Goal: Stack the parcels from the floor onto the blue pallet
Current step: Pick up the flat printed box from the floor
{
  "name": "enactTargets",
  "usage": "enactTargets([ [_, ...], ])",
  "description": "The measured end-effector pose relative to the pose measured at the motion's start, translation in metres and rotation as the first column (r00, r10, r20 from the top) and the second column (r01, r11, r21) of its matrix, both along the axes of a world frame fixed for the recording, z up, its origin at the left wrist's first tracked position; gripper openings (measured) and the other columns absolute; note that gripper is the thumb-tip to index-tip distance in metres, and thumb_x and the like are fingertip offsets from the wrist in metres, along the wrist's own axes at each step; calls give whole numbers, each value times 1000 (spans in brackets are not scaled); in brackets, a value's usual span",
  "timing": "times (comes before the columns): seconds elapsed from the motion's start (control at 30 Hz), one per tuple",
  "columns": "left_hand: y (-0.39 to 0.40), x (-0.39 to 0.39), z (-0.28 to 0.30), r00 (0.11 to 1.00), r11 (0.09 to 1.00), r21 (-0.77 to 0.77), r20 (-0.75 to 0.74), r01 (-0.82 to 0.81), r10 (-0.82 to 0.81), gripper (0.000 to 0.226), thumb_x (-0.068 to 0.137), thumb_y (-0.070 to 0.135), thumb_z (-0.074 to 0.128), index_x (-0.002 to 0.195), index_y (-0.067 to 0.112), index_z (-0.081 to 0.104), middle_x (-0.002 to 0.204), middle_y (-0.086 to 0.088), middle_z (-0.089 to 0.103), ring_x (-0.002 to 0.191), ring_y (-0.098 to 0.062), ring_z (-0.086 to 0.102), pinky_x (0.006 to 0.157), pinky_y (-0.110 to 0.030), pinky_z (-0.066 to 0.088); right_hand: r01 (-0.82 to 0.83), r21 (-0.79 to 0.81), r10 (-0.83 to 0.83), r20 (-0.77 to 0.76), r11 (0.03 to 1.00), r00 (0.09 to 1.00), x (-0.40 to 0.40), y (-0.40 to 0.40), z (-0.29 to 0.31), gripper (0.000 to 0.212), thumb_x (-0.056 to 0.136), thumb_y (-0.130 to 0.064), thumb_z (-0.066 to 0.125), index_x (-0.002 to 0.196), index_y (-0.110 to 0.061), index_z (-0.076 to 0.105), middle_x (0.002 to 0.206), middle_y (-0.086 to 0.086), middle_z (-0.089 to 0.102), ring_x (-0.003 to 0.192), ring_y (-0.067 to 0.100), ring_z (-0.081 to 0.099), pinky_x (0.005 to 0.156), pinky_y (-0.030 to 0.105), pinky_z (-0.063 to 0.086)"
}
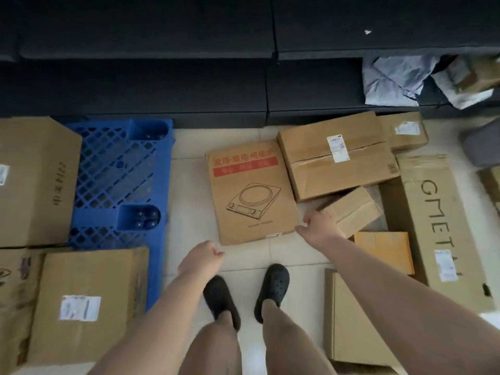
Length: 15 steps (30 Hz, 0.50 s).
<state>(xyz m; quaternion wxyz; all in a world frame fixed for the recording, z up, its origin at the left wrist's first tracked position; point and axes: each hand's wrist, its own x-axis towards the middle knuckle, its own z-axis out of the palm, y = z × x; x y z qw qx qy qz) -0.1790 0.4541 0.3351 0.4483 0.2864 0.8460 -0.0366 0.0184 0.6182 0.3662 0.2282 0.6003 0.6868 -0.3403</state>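
The blue pallet [119,169] lies on the tiled floor at the left, with a large brown box [32,182] at its far left and another labelled box [86,301] at its near end. A flat cooktop box [249,193] with a red band lies on the floor straight ahead. My right hand [319,226] reaches to that box's near right corner, fingers apart, holding nothing. My left hand [203,258] hovers just short of the box's near left corner, fingers loosely curled and empty.
Right of the cooktop box lie a taped box [335,158], a small carton [351,209], a yellow parcel [384,250], a long "GMETAL" box [443,226] and a flat box [357,320]. A dark sofa [189,63] blocks the far side. My feet [246,293] stand on tile.
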Motion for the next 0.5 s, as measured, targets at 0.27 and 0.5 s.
enactTargets([
  [0.27, 53, -1, -226, 983, 983, -92, 85, -157, 165, 16, 89, 28, 51, 98, 15, 47, 97, -4, 55, 78, -17, 51, 66, -27, 38, 105, -61, -101, 71, 993, 992, -23, 56, -240, 65, 84, -38, 61, 136, -8, 38, 130, 14, 51, 114, 31, 54, 85, 35, 49],
  [0.5, 71, -27, -407, 847, 846, 49, -1, -531, 532, 67, 89, 44, 56, 140, 6, 33, 141, -16, 45, 124, -38, 49, 97, -44, 47, 378, 30, -378, 153, 926, 913, -10, 71, -435, 94, 73, -48, 74, 142, -4, 27, 139, 17, 40, 128, 35, 41, 105, 44, 40],
])
